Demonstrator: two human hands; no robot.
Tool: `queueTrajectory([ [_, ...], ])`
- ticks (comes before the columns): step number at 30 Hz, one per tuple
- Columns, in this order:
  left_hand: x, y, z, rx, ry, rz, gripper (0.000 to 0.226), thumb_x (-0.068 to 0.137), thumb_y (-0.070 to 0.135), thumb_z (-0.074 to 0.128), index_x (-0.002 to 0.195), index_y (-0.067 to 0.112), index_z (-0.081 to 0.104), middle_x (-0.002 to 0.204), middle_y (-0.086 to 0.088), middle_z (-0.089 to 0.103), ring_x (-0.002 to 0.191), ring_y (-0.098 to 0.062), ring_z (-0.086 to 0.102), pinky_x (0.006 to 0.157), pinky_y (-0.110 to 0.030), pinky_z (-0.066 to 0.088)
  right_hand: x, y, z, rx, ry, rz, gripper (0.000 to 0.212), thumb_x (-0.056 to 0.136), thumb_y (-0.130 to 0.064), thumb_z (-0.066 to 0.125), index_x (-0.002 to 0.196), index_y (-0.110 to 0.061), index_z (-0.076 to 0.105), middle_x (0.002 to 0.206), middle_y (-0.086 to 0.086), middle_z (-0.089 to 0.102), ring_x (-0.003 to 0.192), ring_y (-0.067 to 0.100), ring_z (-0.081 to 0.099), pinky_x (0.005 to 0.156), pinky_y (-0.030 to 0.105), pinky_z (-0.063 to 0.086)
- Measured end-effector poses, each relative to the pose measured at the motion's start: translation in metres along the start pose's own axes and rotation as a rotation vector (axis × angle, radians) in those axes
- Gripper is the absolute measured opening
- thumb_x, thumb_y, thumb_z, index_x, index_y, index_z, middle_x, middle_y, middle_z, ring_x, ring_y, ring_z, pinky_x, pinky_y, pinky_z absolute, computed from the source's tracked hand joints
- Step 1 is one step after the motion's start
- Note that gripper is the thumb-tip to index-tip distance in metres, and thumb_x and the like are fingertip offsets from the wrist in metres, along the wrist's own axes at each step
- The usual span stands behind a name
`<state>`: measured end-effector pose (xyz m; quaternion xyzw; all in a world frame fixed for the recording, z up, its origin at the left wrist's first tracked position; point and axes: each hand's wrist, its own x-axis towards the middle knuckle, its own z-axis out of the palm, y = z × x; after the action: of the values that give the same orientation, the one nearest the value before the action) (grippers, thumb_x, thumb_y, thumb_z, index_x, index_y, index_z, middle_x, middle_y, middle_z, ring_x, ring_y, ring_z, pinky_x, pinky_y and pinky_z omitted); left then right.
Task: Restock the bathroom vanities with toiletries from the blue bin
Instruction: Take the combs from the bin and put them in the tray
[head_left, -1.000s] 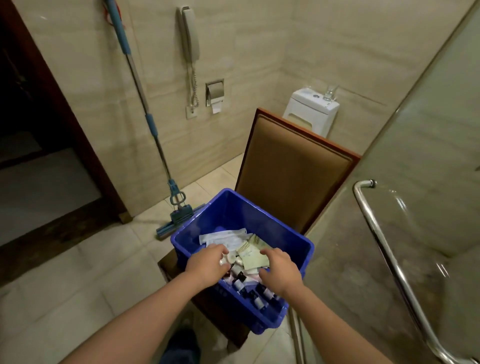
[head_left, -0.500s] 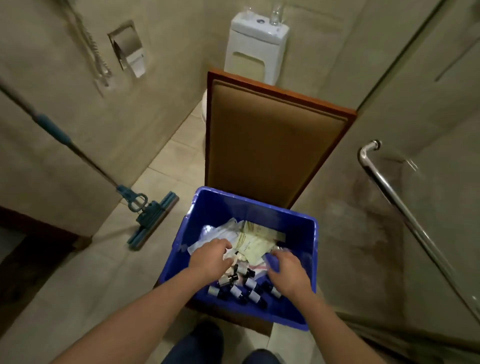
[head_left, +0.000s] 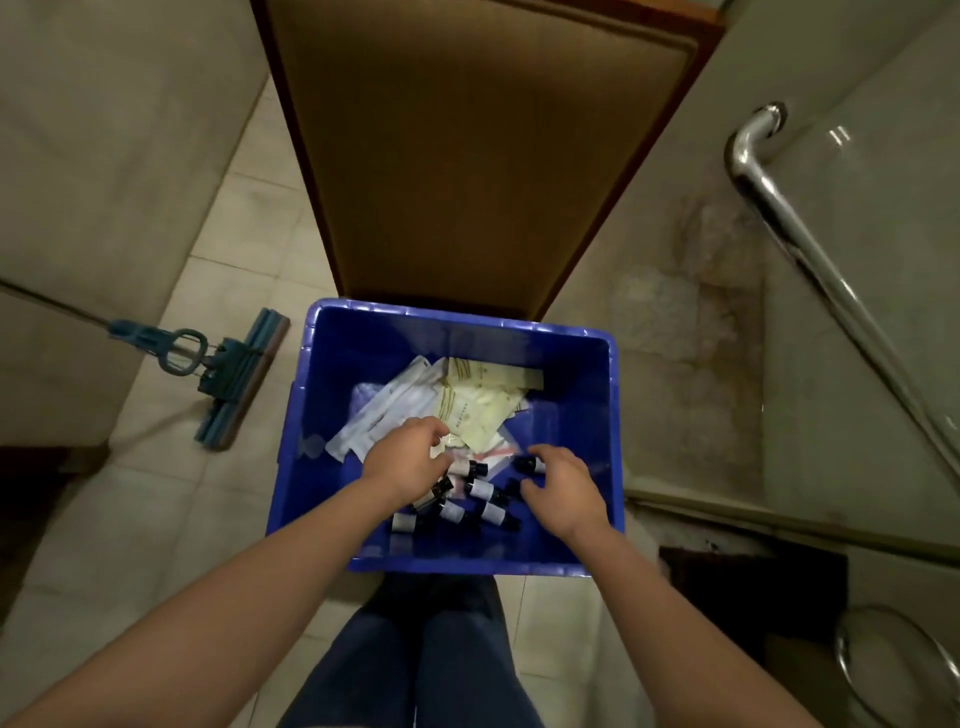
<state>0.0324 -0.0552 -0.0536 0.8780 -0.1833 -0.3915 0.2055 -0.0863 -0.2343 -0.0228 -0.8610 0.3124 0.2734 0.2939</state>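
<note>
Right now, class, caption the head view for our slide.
Left hand and right hand reach among small bottles and packets in a blue bin.

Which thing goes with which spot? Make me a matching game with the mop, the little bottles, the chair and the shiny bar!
Things:
1. mop
2. small bottles
3. chair
4. metal bar

Places:
A. inside the blue bin
B. on the floor, left of the bin
C. far right side of the picture
D. just past the bin's far edge

Pairs: 1-B, 2-A, 3-D, 4-C
</note>
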Motion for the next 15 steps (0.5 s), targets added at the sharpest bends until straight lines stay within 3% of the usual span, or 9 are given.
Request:
queueTrajectory([
  [15,0.103,0.0,0.07,-0.018,0.006,-0.036,0.044,0.091,0.03,0.061,0.133,0.02,0.051,0.133,-0.004,0.052,0.116,-0.02,0.055,0.094,-0.037,0.048,0.126,0.039,0.045,0.129,-0.04,0.03,0.047,0.095,-0.022,0.054,0.14,-0.015,0.047,0.14,0.009,0.047,0.129,0.027,0.044,0.097,0.035,0.042],
])
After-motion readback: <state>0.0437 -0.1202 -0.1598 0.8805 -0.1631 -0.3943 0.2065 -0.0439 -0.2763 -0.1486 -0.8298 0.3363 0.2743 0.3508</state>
